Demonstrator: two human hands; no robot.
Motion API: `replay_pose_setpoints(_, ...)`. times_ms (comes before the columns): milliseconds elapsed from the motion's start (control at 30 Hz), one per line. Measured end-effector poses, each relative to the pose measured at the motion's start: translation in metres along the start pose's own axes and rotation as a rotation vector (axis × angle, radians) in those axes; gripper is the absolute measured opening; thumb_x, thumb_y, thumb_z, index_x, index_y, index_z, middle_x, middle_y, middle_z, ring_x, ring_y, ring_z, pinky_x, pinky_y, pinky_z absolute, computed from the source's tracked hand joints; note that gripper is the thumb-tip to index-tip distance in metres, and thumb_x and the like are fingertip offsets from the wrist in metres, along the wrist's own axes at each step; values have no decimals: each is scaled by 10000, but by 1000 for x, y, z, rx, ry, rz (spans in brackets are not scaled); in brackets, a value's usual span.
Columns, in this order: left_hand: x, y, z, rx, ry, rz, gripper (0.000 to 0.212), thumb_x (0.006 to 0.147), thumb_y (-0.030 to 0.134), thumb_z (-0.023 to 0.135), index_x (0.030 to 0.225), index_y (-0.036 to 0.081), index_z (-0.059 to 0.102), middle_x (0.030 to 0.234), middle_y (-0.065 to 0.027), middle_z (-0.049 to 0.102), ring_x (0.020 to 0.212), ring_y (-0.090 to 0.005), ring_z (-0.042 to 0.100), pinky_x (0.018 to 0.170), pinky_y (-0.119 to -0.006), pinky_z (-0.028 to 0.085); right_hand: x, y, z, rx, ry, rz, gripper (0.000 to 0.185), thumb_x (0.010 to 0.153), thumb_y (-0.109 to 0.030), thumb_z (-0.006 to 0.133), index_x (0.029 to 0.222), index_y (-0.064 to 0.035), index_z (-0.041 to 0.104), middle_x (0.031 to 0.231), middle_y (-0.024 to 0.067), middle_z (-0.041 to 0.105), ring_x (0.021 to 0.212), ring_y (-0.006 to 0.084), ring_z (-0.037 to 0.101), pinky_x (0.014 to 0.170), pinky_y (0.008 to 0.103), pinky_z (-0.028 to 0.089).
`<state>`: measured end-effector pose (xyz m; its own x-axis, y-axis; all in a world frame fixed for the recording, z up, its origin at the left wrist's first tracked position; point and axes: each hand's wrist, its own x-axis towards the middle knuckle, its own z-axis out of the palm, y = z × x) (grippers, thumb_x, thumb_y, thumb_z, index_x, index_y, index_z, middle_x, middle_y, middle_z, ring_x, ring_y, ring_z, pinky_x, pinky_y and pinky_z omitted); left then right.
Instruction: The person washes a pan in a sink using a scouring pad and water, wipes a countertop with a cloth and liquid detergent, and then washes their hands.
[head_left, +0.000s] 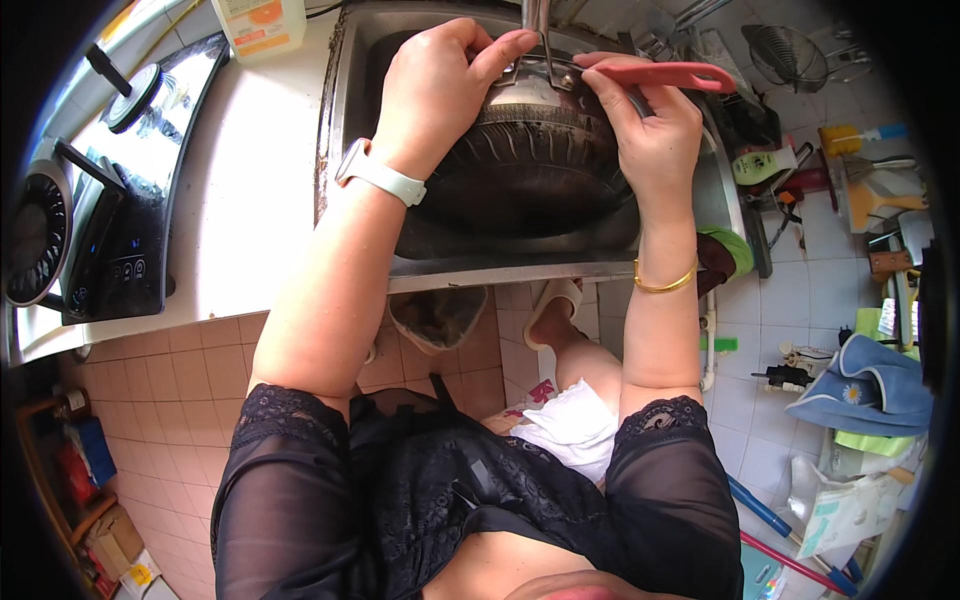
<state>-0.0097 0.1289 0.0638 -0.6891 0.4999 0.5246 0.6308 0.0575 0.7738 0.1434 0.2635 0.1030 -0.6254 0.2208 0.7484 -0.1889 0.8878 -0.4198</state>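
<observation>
A dark metal wok (525, 180) with a blackened, streaked outer surface stands tilted in the steel sink (720, 172). Near its upper edge is a metal bracket (562, 79) fixed with rivets. My left hand (442, 82) curls around the wok's upper edge, left of the bracket, thumb pointing right; its fingertips are hidden. Between the thumb and fingers of my right hand (656, 131) is a red-handled tool (667, 75), its handle pointing right. The tool's working end lies near the wok's edge, and I cannot tell its kind.
Left of the sink is a white countertop (255, 150) with a black cooktop (142, 195), a small fan (41, 232) and a plastic bottle (262, 26). A wire strainer (787, 56), brushes and a blue cloth (862, 390) line the tiled right wall. A lined bin (439, 319) sits below.
</observation>
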Motion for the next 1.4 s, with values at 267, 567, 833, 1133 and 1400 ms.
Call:
replay_pose_setpoints(267, -3, 3, -1, -38, -13, 15, 567, 849, 576, 719, 788, 12, 721, 617, -133, 645, 586, -285, 639, 592, -361, 508, 8, -21, -2, -216, -100, 29, 110, 865, -80, 760, 947, -12, 735, 899, 72, 747, 821, 171, 699, 752, 273, 534)
replay_pose_setpoints(567, -1, 1, 2, -7, -9, 2, 574, 861, 575, 709, 782, 7, 716, 599, -126, 631, 561, -269, 624, 573, -347, 497, -1, 12, 11, -135, 188, -177, 62, 849, -62, 764, 895, -33, 735, 880, 71, 745, 764, 185, 704, 696, 272, 545)
replay_pose_setpoints(833, -1, -1, 2, -57, -18, 82, 474, 902, 429, 743, 744, -8, 648, 538, -55, 481, 519, -107, 404, 503, -283, 373, 4, -14, -12, -119, -119, 108, 83, 882, -43, 744, 943, 12, 732, 955, 61, 757, 869, 131, 696, 786, 266, 546)
replay_pose_setpoints(1133, -1, -1, 2, -81, -4, 50, 454, 904, 410, 749, 753, -8, 654, 538, -32, 467, 531, -84, 380, 496, -274, 356, 4, 13, 10, -327, 203, -340, 98, 798, -86, 782, 878, -108, 731, 823, 24, 715, 746, 228, 675, 669, 295, 546)
replay_pose_setpoints(1400, -1, -3, 2, -127, -30, 51, 384, 915, 362, 748, 814, -4, 691, 572, -30, 545, 549, -73, 427, 513, -258, 380, 33, -28, -10, 411, -282, 588, 218, 978, -189, 662, 1067, 5, 702, 888, 1, 687, 756, 62, 615, 659, 217, 524)
